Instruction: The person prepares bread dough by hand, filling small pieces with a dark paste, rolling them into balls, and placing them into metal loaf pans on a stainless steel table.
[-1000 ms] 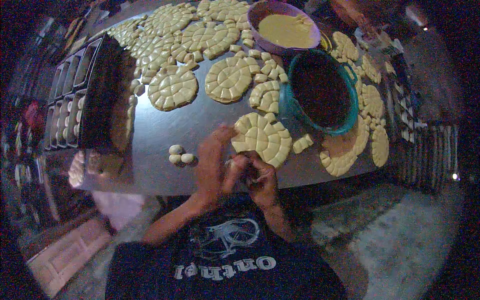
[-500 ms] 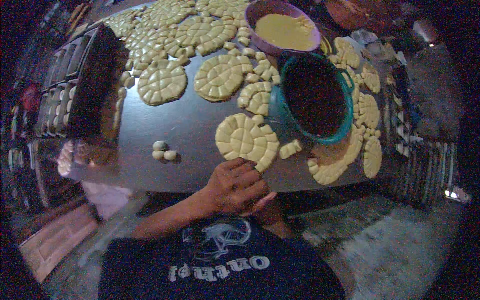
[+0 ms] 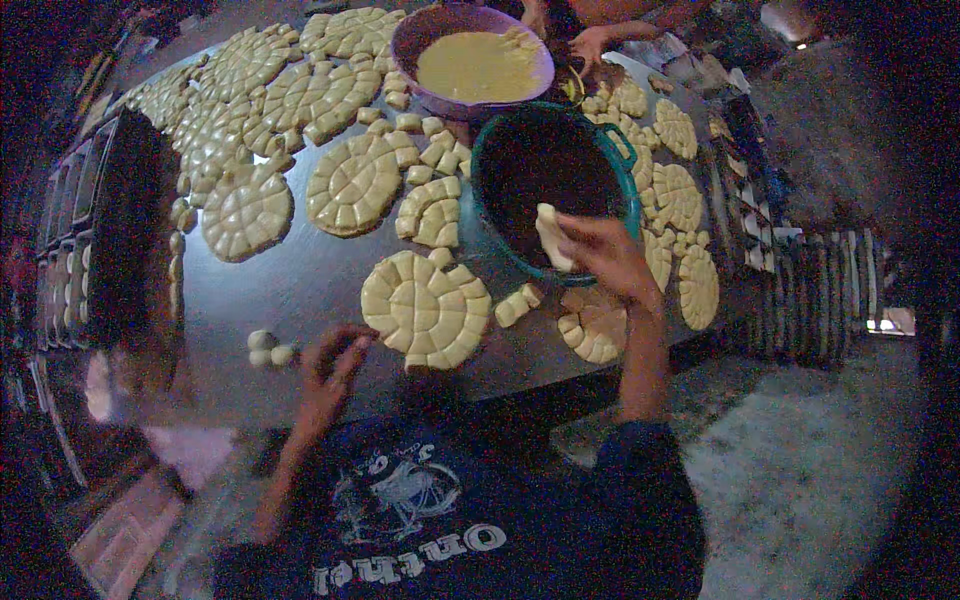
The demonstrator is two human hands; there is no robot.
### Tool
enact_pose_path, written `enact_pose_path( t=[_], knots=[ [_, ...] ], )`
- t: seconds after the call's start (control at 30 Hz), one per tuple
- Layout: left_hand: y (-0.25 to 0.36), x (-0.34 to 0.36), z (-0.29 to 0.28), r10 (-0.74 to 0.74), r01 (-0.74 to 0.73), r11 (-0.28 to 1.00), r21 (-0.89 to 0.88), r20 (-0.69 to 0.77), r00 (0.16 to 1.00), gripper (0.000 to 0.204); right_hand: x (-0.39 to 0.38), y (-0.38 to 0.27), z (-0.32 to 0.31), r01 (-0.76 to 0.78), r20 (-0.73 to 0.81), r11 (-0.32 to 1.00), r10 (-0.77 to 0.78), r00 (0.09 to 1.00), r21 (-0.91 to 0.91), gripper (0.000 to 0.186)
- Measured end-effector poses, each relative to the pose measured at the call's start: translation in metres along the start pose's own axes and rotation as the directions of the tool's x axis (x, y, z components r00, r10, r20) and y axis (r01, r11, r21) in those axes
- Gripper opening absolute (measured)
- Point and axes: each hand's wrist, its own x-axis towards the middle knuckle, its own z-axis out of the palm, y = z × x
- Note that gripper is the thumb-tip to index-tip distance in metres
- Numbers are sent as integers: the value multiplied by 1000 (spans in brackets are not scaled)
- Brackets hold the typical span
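My right hand (image 3: 612, 255) grips a pale, flattened piece of dough (image 3: 552, 238) over the near rim of a teal tub (image 3: 487, 228). Dark filling or shadow lies inside the tub; I cannot make out which. Beside the left edge of a scored round of dough (image 3: 425, 308) is my left hand (image 3: 335, 362), its fingers bent but apart and holding nothing. Two small joined dough pieces (image 3: 518, 305) sit just right of that round. To the left of my left hand rests a cluster of three small dough balls (image 3: 268, 350).
More scored dough rounds (image 3: 352, 182) cover the back and left of the metal table (image 3: 240, 310). A purple basin (image 3: 545, 75) of yellowish mixture stands behind the tub. Another person's hand (image 3: 592, 45) reaches in at the far side. Dark racked trays (image 3: 85, 250) stand at the left.
My hands, together at the near edge of the round before, have parted. My right hand has moved right to the tub with a dough piece, my left hand leftward. The view has shifted.
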Motion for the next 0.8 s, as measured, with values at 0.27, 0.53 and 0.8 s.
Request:
enact_pose_path(
  t=[0.27,0.53,0.8],
  knots=[
    [-4,-11,-23,-72,77,997,28,-148,986,15,83,58,-12,21,296,798,200,934,-603,31],
    [-19,-22,-20,-54,59,998,17,-195,979,16,83,38,-18,-4,471,904,227,852,-427,33],
    [-18,-10,-7,-16,8,992,-127,-57,998,21,56,12,-23,-252,427,964,196,883,78,33]
  ],
)
